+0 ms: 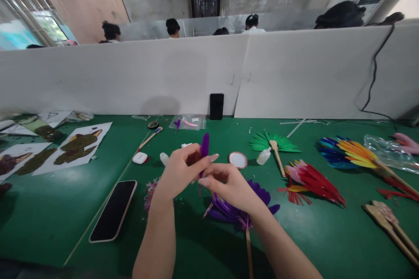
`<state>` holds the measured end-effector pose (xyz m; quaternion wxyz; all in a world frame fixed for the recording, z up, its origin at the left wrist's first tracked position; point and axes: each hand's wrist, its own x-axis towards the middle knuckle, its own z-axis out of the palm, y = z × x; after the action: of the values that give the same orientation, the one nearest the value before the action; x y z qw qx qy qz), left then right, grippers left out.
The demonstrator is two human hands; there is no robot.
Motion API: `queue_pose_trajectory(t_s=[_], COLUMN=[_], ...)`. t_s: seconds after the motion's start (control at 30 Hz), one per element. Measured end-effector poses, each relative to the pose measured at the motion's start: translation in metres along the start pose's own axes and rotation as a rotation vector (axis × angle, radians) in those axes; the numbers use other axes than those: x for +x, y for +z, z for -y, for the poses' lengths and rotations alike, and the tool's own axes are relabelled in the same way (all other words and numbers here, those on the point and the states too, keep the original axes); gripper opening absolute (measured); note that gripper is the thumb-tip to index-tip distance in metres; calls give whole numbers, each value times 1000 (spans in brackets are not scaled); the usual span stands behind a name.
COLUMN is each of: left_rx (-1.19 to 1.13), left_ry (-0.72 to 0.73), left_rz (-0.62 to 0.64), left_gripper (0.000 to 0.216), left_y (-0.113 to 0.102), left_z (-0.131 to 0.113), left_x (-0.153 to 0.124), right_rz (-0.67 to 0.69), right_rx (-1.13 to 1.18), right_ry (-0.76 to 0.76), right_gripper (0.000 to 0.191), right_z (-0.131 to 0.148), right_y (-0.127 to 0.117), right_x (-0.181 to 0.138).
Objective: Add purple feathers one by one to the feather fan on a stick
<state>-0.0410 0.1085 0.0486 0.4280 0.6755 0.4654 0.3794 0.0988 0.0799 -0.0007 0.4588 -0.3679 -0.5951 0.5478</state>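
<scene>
A single purple feather (204, 144) stands upright between my two hands, above the green table. My left hand (183, 168) pinches it with thumb and fingertips. Lower on the feather, near its stem end, the thumb and fingers of my right hand (229, 185) are closed on it as well. Beneath my right hand lies a fan of purple feathers (225, 210) on a wooden stick (249, 248), partly hidden by the hand and forearm. To the left of my left forearm, a small heap of pink and purple scraps (150, 194) is partly covered.
A phone (114, 211) lies at left, near a white case (140, 158). Small glue bottle (263, 156), round white lid (238, 160) and green feather fan (276, 144) sit ahead right. Red feathers (316, 181) and a multicoloured fan (356, 154) lie farther right. A white partition (131, 78) closes the back.
</scene>
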Motion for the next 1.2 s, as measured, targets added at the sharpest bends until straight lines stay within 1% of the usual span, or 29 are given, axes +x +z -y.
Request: queue_pose_trajectory(t_s=[0.07, 0.13, 0.2, 0.27, 0.37, 0.43, 0.47, 0.57, 0.67, 0.77, 0.83, 0.9, 1.0, 1.1, 1.2], left_rx=[-27, -72, -114, -125, -91, -76, -68, -41, -17, -16, -34, -44, -23, 9, 47], left_ry=[8, 36, 85, 117, 103, 61, 42, 24, 65, 82, 78, 65, 43, 58, 97], left_rz=[57, 61, 35, 47, 171, 248, 262, 213, 162, 110, 82, 86, 134, 201, 220], left_gripper=[41, 36, 37, 40, 36, 38, 41, 40, 33, 26, 25, 27, 30, 31, 31], left_y=[5, 9, 12, 15, 23, 30, 33, 37, 36, 35, 35, 35, 35, 34, 35], left_z=[0, -1, 0, 2, 3, 1, 0, -4, -3, -1, 0, -1, -1, 1, 1], left_x=[2, 3, 4, 5, 5, 4, 4, 4, 5, 6, 6, 5, 2, -3, -6], right_rz=[-17, -59, -173, -319, -487, -568, -592, -572, -546, -562, -599, -627, -584, -527, -525], right_rx=[33, 79, 115, 118, 110, 86, 68, 17, -72, -326, -484, -578, -662, -743, -805], right_ry=[43, 72, 52, -6, -83, -120, -140, -176, -229, -361, -450, -513, -574, -568, -533], right_gripper=[38, 38, 36, 33, 31, 31, 32, 37, 37, 29, 27, 28, 29, 36, 39], right_z=[6, 10, 13, 15, 15, 14, 14, 13, 12, 12, 12, 13, 17, 23, 26], right_y=[-2, -5, -10, -16, -23, -25, -25, -28, -31, -35, -37, -38, -37, -36, -35], right_x=[-5, -8, -9, -8, -7, -7, -7, -9, -12, -17, -19, -21, -23, -26, -28])
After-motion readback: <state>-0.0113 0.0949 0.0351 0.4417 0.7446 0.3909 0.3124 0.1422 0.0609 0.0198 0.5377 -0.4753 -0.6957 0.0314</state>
